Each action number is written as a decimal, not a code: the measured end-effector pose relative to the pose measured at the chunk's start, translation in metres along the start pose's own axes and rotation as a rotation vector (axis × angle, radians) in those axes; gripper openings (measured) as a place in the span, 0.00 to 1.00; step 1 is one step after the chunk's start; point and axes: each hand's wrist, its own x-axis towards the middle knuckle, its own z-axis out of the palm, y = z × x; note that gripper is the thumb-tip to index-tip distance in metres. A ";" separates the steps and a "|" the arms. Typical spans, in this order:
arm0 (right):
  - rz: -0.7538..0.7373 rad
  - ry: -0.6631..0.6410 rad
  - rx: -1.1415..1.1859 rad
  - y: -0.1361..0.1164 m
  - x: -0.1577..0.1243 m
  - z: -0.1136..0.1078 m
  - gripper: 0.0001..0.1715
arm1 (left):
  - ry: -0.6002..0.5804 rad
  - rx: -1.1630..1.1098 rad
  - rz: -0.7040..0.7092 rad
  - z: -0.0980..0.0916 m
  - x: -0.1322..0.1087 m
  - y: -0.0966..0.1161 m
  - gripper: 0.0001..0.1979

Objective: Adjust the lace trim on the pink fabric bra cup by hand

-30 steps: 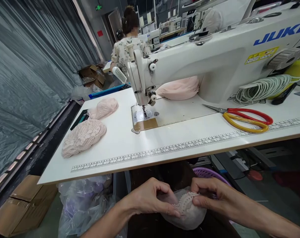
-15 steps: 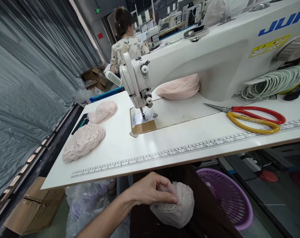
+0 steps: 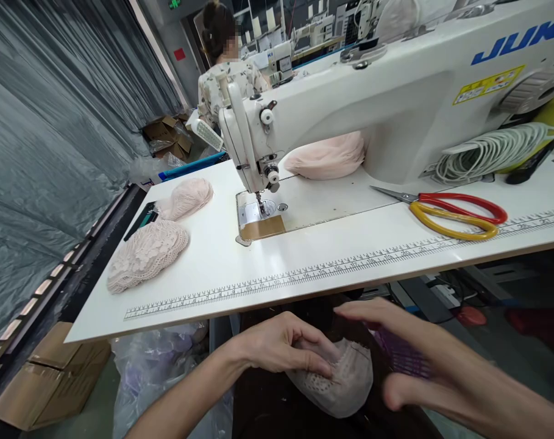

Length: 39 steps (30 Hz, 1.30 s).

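Note:
Over my lap, my left hand point(image 3: 288, 344) pinches the edge of a pale pink lace-and-mesh cup piece point(image 3: 350, 381) between thumb and fingers. The piece is rounded, with small holes in its lace near my thumb. To the right of it is my right hand point(image 3: 423, 335), slightly blurred, its thumb and fingers spread apart with nothing between them. It does not touch the cup piece. Above both hands lies the white sewing table point(image 3: 240, 280), printed with a ruler along its front edge.
A sewing machine point(image 3: 322, 103) stands on the table, with a pink fabric bundle point(image 3: 326, 158) behind its needle. Scissors point(image 3: 454, 210) lie to the right, lace stacks point(image 3: 151, 253) to the left. Below are a purple basket point(image 3: 402, 353), plastic bags point(image 3: 155, 366) and a carton point(image 3: 52, 378). Beyond sits a person point(image 3: 226, 73).
My right hand has come into view from the right, open. My left hand and the cup piece have shifted slightly right. The view has moved a little.

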 end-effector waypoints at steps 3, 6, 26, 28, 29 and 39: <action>0.041 -0.217 0.131 -0.007 0.016 0.007 0.25 | -0.014 0.072 0.041 0.002 -0.001 0.003 0.19; 0.073 -0.296 0.197 -0.010 0.025 0.016 0.17 | 0.035 0.126 0.059 0.002 -0.005 0.001 0.16; 0.275 -0.326 0.423 -0.013 0.031 0.023 0.26 | 0.042 -0.057 0.088 -0.007 -0.014 -0.030 0.13; 0.269 -0.304 0.414 -0.013 0.032 0.024 0.27 | 0.071 -0.069 0.084 -0.005 -0.011 -0.034 0.16; 0.270 -0.295 0.408 -0.013 0.032 0.024 0.27 | 0.091 -0.061 0.078 -0.004 -0.010 -0.035 0.16; 0.287 -0.363 0.497 -0.010 0.030 0.028 0.28 | 0.058 -0.099 0.036 -0.006 -0.014 -0.031 0.11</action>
